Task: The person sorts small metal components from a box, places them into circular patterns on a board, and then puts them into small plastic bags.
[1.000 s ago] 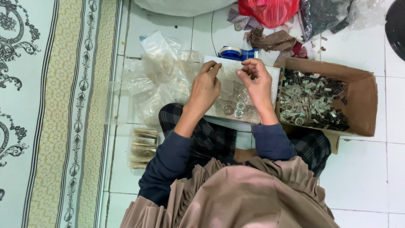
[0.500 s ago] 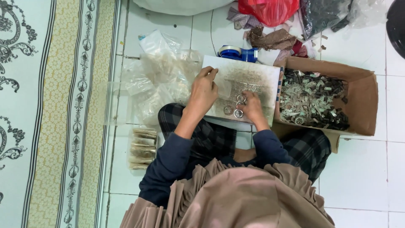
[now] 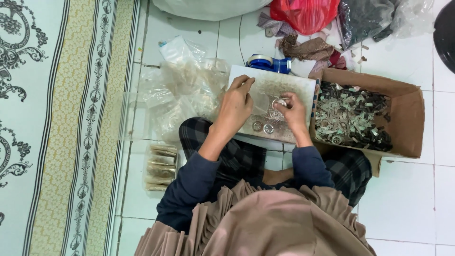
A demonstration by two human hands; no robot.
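Cardboard box [image 3: 407, 111] of small metal parts sits right of your knees. Flat board [image 3: 265, 85] lies across lap. Your left hand [image 3: 235, 105] rests on board, fingers curled together. Your right hand [image 3: 294, 111] fingers pinch small silvery piece [image 3: 279, 102] over board.

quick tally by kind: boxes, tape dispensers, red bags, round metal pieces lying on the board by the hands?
Cardboard box: 1
Blue tape dispenser: 1
Red plastic bag: 1
Round metal pieces lying on the work board, below the left hand and right hand: 2
Total: 5
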